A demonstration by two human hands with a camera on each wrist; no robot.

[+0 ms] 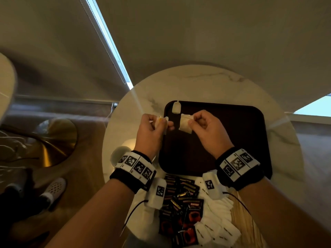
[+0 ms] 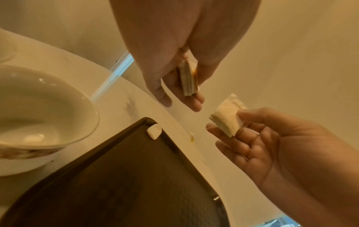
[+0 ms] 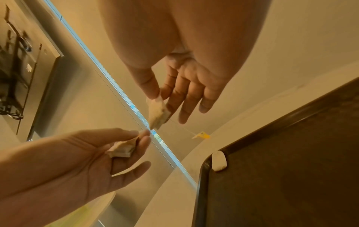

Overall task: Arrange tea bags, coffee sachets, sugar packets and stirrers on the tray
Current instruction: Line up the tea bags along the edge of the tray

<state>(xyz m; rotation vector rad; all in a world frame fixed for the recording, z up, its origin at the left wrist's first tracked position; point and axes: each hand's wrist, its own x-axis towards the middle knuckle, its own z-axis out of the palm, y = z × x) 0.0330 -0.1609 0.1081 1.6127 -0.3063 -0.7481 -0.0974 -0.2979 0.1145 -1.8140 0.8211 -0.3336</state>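
A round marble table [image 1: 206, 83] carries a dark tray [image 1: 232, 140] with one tea bag [image 1: 176, 107] in its far left corner. At the table's near edge lie coffee sachets [image 1: 180, 203], sugar packets [image 1: 216, 221] and stirrers [image 1: 240, 212]. Above the tray, the left hand [image 1: 152, 129] has its fingers clamped on a stack of bags [image 2: 189, 79]; the right hand [image 1: 207, 127] pinches a single bag [image 1: 185, 124].

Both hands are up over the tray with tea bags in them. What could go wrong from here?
1. The right hand pinches its tea bag by one edge only; it could slip and land askew on the tray.
2. Its string and yellow tag dangle loose and might snag.
3. The left hand holds a small stack of tea bags; several could drop together near the placed tea bag.
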